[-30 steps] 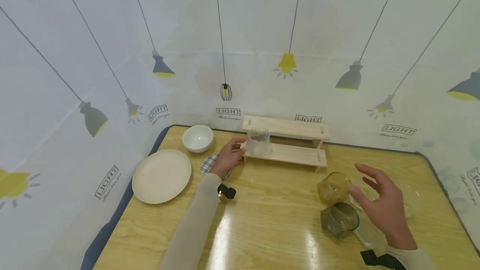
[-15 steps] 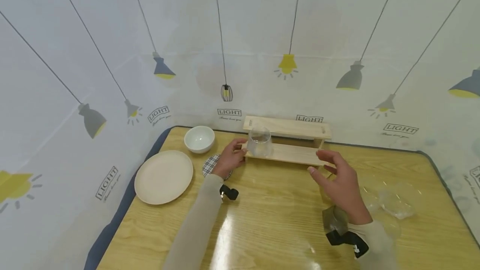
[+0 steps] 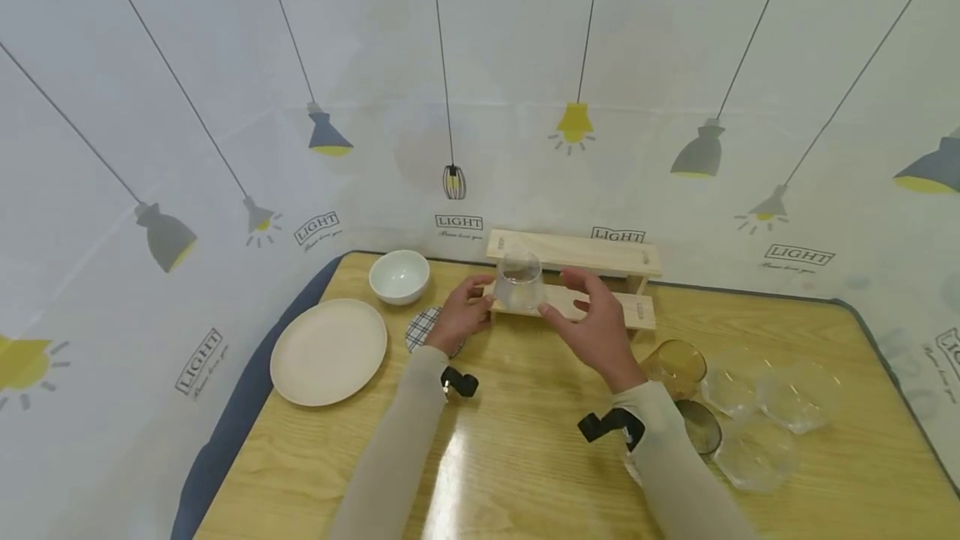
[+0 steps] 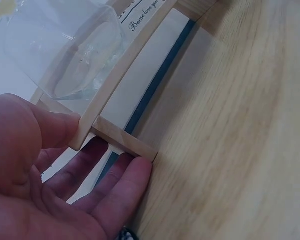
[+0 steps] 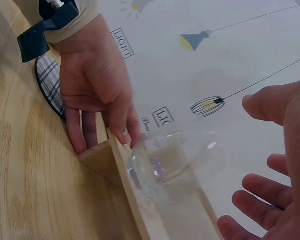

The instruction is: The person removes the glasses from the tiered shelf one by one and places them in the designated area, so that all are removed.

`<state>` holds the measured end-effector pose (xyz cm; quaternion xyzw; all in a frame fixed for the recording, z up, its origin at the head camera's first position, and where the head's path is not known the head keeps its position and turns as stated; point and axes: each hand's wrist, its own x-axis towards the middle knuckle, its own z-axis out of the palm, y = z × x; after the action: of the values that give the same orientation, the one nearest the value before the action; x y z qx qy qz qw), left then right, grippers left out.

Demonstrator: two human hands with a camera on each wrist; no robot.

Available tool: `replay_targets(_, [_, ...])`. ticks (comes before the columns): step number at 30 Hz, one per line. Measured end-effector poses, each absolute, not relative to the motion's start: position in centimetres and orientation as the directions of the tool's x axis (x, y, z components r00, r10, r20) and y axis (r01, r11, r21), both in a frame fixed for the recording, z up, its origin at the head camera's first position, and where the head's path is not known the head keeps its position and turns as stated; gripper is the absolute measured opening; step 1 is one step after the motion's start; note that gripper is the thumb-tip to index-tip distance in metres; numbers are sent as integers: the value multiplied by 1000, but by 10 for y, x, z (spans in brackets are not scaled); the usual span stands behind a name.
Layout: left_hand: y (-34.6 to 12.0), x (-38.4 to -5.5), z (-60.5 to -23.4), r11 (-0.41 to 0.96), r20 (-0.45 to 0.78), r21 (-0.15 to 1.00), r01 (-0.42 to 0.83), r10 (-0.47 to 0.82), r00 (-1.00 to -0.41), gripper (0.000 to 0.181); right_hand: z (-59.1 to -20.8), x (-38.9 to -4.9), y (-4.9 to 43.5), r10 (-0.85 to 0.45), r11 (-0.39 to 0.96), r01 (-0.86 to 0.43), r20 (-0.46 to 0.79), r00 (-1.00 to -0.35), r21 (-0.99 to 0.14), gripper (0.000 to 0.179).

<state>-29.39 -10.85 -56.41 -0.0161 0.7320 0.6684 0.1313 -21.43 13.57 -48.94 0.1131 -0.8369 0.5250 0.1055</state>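
A clear glass (image 3: 519, 280) stands on the lower step of a two-tier wooden shelf (image 3: 592, 307), near its left end. My left hand (image 3: 461, 317) holds that end, thumb on the board and fingers around the leg below it, as the left wrist view of the shelf (image 4: 121, 75) shows. To the right of the glass is my right hand (image 3: 596, 327), thumb and fingers spread. In the right wrist view a gap shows between my right hand (image 5: 282, 175) and the glass (image 5: 175, 162).
An amber glass (image 3: 677, 365) and a dark grey glass (image 3: 701, 427), partly behind my right sleeve, stand at right beside several clear glasses (image 3: 757, 455). At left are a white bowl (image 3: 399, 277), a cream plate (image 3: 328, 352) and a checked coaster (image 3: 422, 327). A printed wall covering rises behind the table.
My right hand has moved left from above the glasses at the right to beside the clear glass on the shelf. My left hand has stayed at the shelf's end.
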Motion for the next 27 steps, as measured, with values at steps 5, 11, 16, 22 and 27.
replay_targets(5, [-110,-294,-570,110,-209,975,-193,166,-964,39,-500,-236,118,-43,391,-242,245,-969,-888,77])
replay_targets(11, [-111,-295,-569,127,-206,974,-187,163,-965,39,-514,-255,104,-28,393,-170,173,-985,-904,89])
replay_targets(16, [-110,-296,-566,126,-202,975,-182,163,-966,39,-518,-265,97,-43,432,-130,124,-991,-892,96])
replay_targets(22, [-109,-292,-564,120,-200,976,-181,171,-965,39,-520,-270,92,-64,494,-138,123,-990,-858,92])
replay_targets(27, [-111,-290,-561,117,-184,979,-166,168,-968,38,-519,-268,91,-69,472,-156,140,-988,-868,85])
